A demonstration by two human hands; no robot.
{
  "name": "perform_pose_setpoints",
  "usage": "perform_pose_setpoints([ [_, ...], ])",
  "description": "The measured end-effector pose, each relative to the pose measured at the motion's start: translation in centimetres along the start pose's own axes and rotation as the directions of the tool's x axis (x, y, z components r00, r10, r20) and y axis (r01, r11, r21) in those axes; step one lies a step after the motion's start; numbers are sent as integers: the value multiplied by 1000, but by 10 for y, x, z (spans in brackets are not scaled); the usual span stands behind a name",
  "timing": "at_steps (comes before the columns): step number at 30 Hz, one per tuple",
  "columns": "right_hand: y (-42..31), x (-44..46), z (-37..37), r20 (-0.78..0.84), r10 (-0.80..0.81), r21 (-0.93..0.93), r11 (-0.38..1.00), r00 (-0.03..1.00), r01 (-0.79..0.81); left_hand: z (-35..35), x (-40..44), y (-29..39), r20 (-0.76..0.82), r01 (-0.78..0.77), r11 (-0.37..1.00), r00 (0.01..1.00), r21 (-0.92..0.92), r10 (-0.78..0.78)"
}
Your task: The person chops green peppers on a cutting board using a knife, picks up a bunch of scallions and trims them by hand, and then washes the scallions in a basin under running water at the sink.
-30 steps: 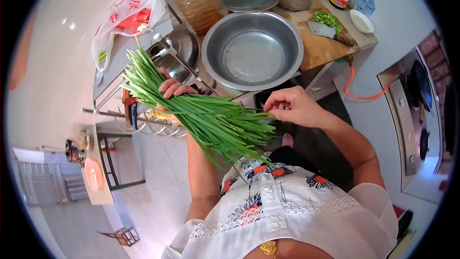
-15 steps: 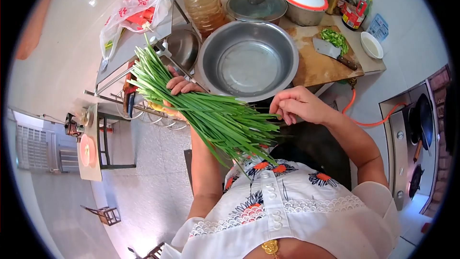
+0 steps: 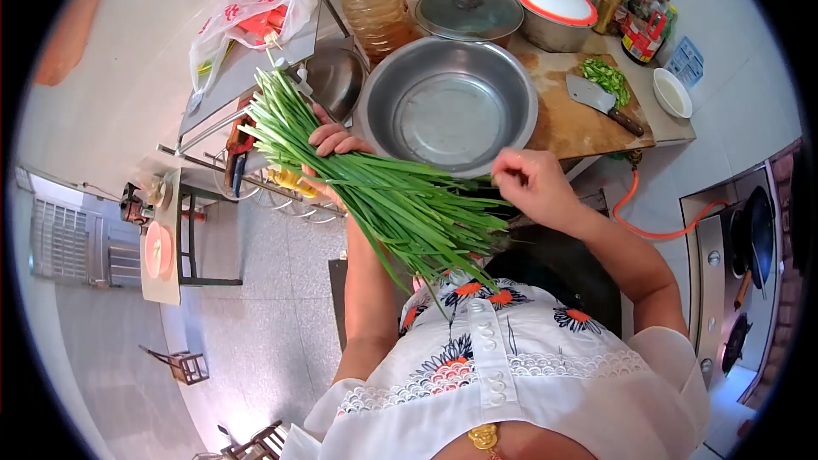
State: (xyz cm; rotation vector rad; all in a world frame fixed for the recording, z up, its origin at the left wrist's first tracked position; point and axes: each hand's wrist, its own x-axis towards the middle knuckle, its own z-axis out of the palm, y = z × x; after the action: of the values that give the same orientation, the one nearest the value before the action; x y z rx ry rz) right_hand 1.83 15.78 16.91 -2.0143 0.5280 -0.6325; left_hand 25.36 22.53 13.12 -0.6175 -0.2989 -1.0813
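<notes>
A thick bunch of garlic chives (image 3: 400, 200) lies slantwise across the middle, pale stems at the upper left and green leaf tips toward the lower right. My left hand (image 3: 336, 138) is wrapped round the bunch near its stem end. Beside the leaf tips is my right hand (image 3: 532, 183), its fingers curled into a pinch. What those fingers hold, if anything, is hidden. Just beyond both hands stands a wide metal basin (image 3: 375, 111), with nothing visible inside it.
A wooden cutting board (image 3: 554, 123) holds a cleaver (image 3: 592, 94) and chopped greens (image 3: 605, 77). Behind the basin are an oil jug (image 3: 375, 4), a lidded pan (image 3: 469, 13) and a pot (image 3: 554, 30). A plastic bag (image 3: 256, 17) sits at left, a white bowl (image 3: 671, 92) at right.
My right hand has moved slightly up and away from the leaf tips, its fingers more curled. My left hand keeps its hold on the chives. The view has shifted a little.
</notes>
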Motion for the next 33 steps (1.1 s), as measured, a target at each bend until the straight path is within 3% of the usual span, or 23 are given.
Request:
perform_pose_setpoints([
  [2, 16, 2, 9, -343, 0, 65, 998, 939, 24, -3, 1, 1, 9, 17, 1000, 1000, 8, -17],
  [3, 14, 2, 8, -344, -1, 64, 998, 939, 24, -4, 2, 1, 10, 18, 1000, 1000, 7, -18],
  [5, 5, 2, 6, -372, 229, 492, 870, 900, -18, -6, 4, 1, 31, 30, 999, 999, 22, -30],
  [6, -3, -4, 3, -273, 196, 453, 890, 942, -54, -7, 5, 1, 31, 30, 999, 999, 22, -30],
  [7, -13, -8, 1, -273, 197, 453, 890, 942, -55, -8, 5, 1, 39, 31, 999, 999, 18, -31],
  [9, -30, -10, 4, -41, -52, 85, 995, 998, 56, -11, 6, 1, 41, 34, 999, 999, 11, -34],
  [13, -26, -6, 13, 16, -29, -19, 999, 999, 30, -16, 7, 1, 63, 56, 998, 996, 9, -57],
  [21, -17, 0, 25, 46, -97, -16, 995, 994, 98, -15, -1, -4, 37, 37, 998, 999, 49, -39],
  [27, -2, 1, 28, -216, -97, -44, 995, 971, 90, -17, -10, -12, -36, 39, 996, 999, 79, -37],
  [28, 8, 1, 30, -284, 53, 197, 980, 957, 4, -19, -11, -13, -40, 58, 993, 998, 103, -54],
  [30, 17, 1, 25, -283, 362, 635, 765, 888, -109, -21, -13, -17, -57, 69, 991, 996, 115, -63],
  [31, 20, 2, 16, -228, 468, 762, 631, 854, -143, -20, -14, -20, -58, 69, 991, 996, 115, -62],
  [33, 36, -5, -1, -137, 558, 820, 528, 818, -223, -19, -14, -23, -99, 59, 987, 994, 152, -44],
])
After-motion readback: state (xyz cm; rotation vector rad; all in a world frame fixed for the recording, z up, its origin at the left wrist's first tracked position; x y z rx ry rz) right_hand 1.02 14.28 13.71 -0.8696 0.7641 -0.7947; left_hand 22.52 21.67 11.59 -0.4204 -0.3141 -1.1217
